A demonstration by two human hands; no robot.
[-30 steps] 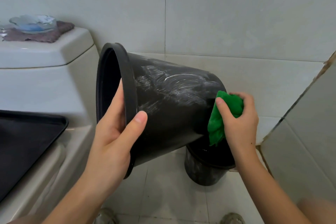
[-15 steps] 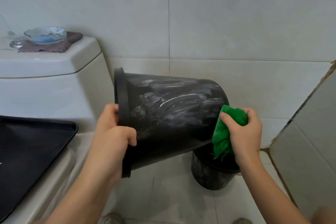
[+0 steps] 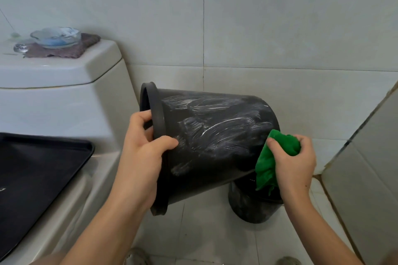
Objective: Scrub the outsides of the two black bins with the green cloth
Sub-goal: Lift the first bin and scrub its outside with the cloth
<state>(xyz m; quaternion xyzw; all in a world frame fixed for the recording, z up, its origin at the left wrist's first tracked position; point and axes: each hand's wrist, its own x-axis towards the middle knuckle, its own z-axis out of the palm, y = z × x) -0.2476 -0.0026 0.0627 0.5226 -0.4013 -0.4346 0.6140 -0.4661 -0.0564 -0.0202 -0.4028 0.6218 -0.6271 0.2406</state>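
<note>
A black bin [image 3: 215, 140] is held on its side in the air, its mouth to the left and its wall streaked with white soap. My left hand [image 3: 142, 150] grips its rim, thumb on the outside wall. My right hand [image 3: 295, 161] squeezes the bunched green cloth [image 3: 269, 163] against the bin's base end. A second black bin [image 3: 249, 206] stands upright on the floor below, mostly hidden by the first bin and the cloth.
A white toilet [image 3: 64, 103] stands at the left, with a black tray [image 3: 32, 174] lying on its seat. On the tank lid rest a glass dish [image 3: 56, 36] and a brown cloth [image 3: 64, 50]. A tiled wall [image 3: 258, 28] is behind, a tiled ledge [image 3: 370, 157] at the right.
The held bin has rolled and tilted so its mouth faces further left. My left hand shifted its grip along the rim. The cloth stayed at the base end.
</note>
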